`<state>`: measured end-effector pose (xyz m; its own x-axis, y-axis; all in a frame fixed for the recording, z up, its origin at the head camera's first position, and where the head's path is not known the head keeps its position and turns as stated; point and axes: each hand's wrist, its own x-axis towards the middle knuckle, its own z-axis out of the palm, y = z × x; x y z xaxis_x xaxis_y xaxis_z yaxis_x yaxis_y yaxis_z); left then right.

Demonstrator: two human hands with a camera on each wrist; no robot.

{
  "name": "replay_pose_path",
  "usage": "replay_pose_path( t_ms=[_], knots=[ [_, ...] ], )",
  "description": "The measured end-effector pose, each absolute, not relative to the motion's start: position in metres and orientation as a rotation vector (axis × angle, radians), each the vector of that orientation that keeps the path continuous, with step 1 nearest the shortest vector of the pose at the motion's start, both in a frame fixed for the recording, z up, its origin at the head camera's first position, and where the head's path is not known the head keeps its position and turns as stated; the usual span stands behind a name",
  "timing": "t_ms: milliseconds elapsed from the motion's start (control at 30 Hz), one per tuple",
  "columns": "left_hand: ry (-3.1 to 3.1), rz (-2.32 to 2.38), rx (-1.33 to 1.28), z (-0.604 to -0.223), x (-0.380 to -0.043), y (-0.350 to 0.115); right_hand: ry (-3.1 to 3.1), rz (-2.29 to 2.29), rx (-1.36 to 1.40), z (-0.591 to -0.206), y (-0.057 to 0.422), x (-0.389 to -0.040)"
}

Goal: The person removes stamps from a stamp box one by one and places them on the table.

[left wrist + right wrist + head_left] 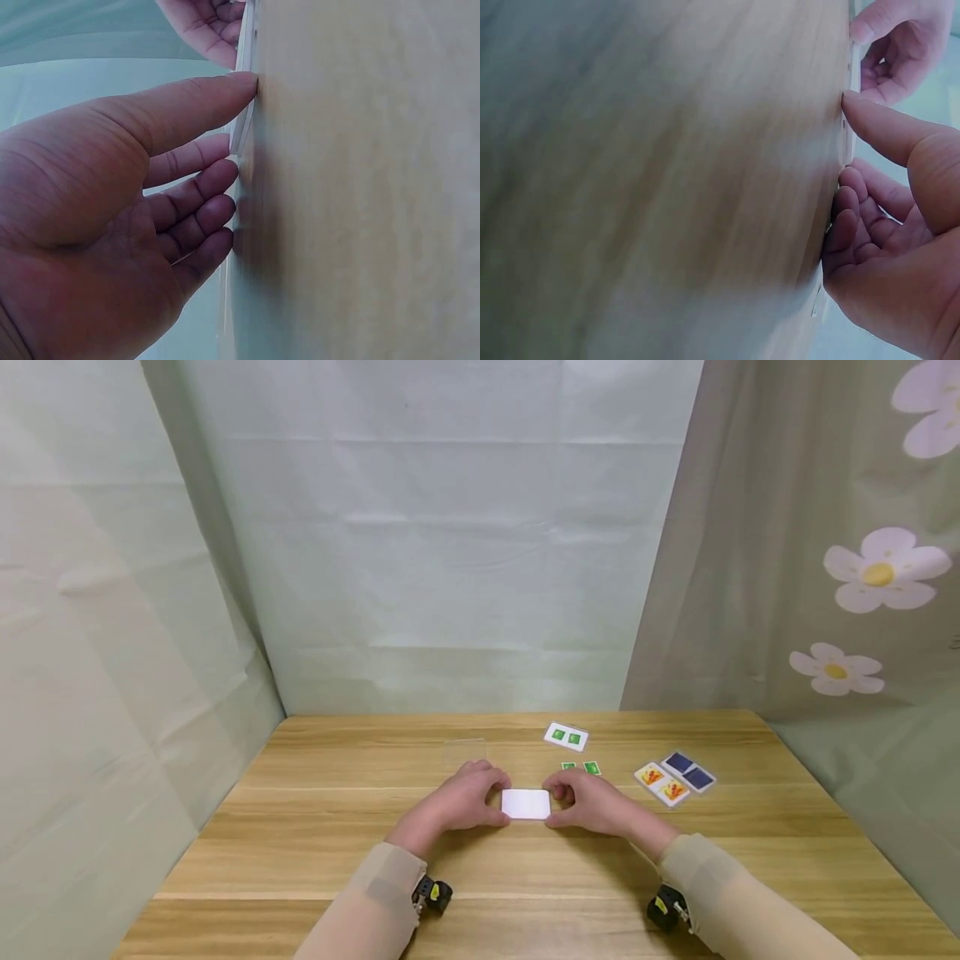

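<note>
A pale curtain [450, 568] backed the table [300, 852]. Midway between the table's side edges, a white card [526, 804] was held at both ends, in the part-open grip of left hand [463, 797] and right hand [592, 802]; an orange-pictured card [662, 784] lay toward the far right corner.

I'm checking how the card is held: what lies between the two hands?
In the head view, a plain white card lies between the left hand and the right hand, one hand at each end.
</note>
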<state>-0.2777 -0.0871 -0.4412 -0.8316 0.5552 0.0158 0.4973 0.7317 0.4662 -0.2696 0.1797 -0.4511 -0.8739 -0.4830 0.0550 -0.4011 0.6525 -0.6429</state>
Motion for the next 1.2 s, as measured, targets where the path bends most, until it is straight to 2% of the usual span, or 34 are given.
replay_pose_path(
  t_ms=[533,867,1200],
  knots=[
    [2.846,0.637,0.878,-0.43,-0.272,-0.091,2.759,-0.999,-0.774,-0.45,0.18,-0.268],
    [2.976,0.708,0.85,-0.421,-0.281,-0.113,2.773,-0.979,-0.75,-0.445,0.178,-0.265],
    [3.078,0.681,0.778,-0.43,-0.294,-0.133,2.757,-0.979,-0.732,-0.443,0.177,-0.264]
  ],
)
